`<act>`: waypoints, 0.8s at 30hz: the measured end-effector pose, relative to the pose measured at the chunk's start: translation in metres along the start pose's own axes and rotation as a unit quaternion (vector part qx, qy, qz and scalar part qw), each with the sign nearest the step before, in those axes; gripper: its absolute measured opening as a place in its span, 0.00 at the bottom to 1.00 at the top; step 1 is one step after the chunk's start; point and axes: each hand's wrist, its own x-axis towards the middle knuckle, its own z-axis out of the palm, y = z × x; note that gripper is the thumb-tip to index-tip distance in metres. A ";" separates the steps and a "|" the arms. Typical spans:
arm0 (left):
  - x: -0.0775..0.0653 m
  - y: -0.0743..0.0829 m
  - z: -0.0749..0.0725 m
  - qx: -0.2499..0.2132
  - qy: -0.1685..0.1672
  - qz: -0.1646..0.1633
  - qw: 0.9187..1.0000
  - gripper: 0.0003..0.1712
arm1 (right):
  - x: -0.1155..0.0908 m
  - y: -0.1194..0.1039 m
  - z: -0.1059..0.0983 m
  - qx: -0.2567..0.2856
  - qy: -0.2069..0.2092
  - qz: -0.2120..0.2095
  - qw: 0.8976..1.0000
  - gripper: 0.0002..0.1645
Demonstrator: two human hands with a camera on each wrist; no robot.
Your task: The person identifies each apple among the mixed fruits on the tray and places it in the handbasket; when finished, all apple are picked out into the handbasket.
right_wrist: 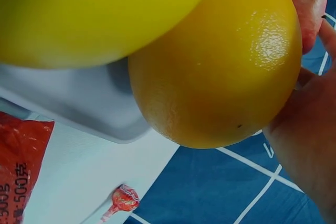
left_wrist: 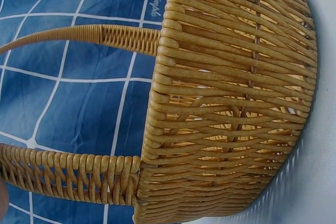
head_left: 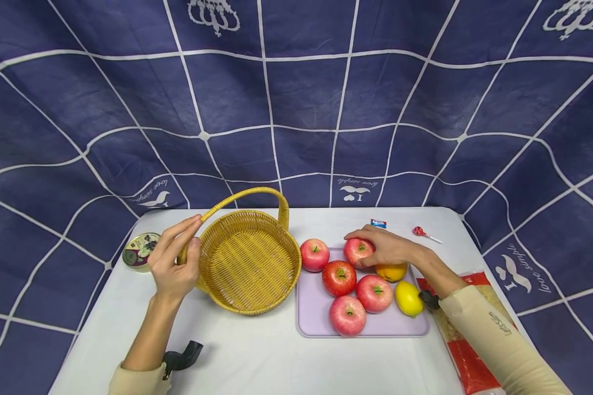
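At the left, my left hand (head_left: 174, 263) holds the arched handle (head_left: 249, 192) of a yellow woven basket (head_left: 249, 269), fingers on one side and thumb on the other. Nothing lies inside the basket. In the left wrist view, the handle joins the basket's wall (left_wrist: 231, 93) near a sliver of finger. My right hand (head_left: 387, 247) grips a pink-red apple (head_left: 358, 250) at the back of a lilac tray (head_left: 316, 321), fingers over its far side and thumb nearer. Several more apples (head_left: 339, 278), an orange (right_wrist: 215, 72) and a lemon (head_left: 408, 299) sit beside it; the hand partly hides the orange.
A round patterned tin (head_left: 140, 252) stands left of the basket. Behind the tray lie a small blue-wrapped item (head_left: 378, 224) and a red lollipop (head_left: 419, 231). To the tray's right is a red food packet (head_left: 466, 351), partly under the right sleeve. A blue grid curtain (head_left: 306, 153) borders the table.
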 end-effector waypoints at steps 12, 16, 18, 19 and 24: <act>-0.002 -0.002 -0.002 0.002 -0.001 -0.003 1.000 0.13 | 0.001 -0.010 -0.004 0.003 0.029 -0.004 1.000 0.40; -0.002 -0.002 -0.003 0.004 -0.003 -0.005 1.000 0.13 | 0.002 -0.015 -0.007 0.010 0.030 -0.003 1.000 0.39; -0.002 -0.002 -0.003 0.004 -0.003 -0.006 1.000 0.13 | 0.002 -0.020 -0.009 0.019 0.030 -0.002 0.999 0.38; -0.002 -0.002 -0.003 0.003 -0.003 -0.006 1.000 0.13 | 0.002 -0.022 -0.010 0.022 0.031 -0.001 0.999 0.38; -0.002 -0.003 -0.003 0.003 -0.003 -0.008 1.000 0.14 | 0.003 -0.032 -0.013 0.028 0.039 -0.009 0.999 0.37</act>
